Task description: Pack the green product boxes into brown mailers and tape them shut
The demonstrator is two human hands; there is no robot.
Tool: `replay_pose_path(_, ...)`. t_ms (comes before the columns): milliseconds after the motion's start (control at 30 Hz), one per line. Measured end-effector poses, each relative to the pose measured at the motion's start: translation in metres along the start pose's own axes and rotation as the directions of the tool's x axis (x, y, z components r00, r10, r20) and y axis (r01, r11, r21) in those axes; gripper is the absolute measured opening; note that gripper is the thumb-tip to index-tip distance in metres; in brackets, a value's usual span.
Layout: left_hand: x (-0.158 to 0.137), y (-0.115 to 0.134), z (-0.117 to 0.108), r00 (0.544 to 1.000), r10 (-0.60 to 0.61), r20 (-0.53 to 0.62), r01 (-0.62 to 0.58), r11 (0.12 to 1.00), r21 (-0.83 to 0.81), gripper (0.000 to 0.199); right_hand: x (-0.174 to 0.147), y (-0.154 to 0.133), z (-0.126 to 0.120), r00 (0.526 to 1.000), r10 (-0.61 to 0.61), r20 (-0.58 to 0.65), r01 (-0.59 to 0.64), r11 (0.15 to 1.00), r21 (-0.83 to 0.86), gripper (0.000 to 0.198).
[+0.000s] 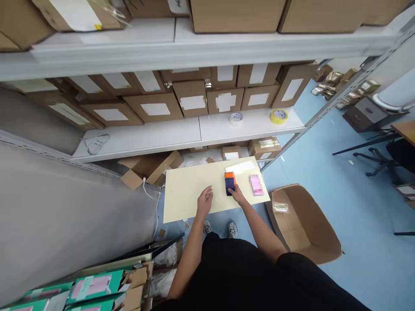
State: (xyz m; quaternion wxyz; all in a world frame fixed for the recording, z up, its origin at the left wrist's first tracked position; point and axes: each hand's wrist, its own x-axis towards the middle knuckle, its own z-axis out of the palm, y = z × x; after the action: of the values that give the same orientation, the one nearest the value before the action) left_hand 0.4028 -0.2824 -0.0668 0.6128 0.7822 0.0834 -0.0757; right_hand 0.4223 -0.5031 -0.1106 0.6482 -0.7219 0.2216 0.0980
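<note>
In the head view, my right hand [237,194] is wrapped around the lower right part of an orange and dark-blue handheld device [230,182]; its exact kind is unclear. The device is over a pale yellow board [188,185]. My left hand [205,201] is to the left of the device, above the same board, with loosely curled fingers and no object visible in it. A white paper strip [240,167] lies on the board just beyond the device. To the right of my right hand is a pink item [256,185], its details blurred out.
Beyond the board, shelves hold labelled cardboard boxes [155,108], white tape [236,119] and yellow tape [279,115]. A large cardboard box [304,211] stands open at the right on the blue floor. Green packages [94,287] are at the lower left.
</note>
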Motion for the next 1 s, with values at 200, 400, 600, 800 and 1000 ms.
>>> replay_pose_path(200,0.029,0.070,-0.048,0.992,0.114,-0.045,-0.116,0.992,-0.050,0.044,-0.042,-0.084,0.019,0.920,-0.369,0.132,0.320,0.901,0.292,0.045)
replay_pose_path(400,0.037,0.152,-0.100,0.971,0.236,-0.037,-0.238,0.970,-0.047,0.038,-0.053,-0.140,0.038,0.842,-0.507,0.185,0.467,0.856,0.219,0.059)
replay_pose_path(600,0.031,0.212,-0.137,0.837,0.511,0.196,-0.525,0.851,0.023,0.029,-0.070,-0.172,0.054,0.770,-0.596,0.228,0.605,0.795,0.036,0.045)
replay_pose_path(800,0.027,0.244,-0.160,0.653,0.613,0.446,-0.715,0.693,0.095,0.023,-0.084,-0.195,0.058,0.646,-0.736,0.203,0.763,0.631,-0.140,0.008)
replay_pose_path(1000,0.022,0.264,-0.159,0.560,0.644,0.521,-0.814,0.545,0.201,0.023,-0.078,-0.219,0.047,0.533,-0.802,0.271,0.846,0.508,-0.161,0.010)
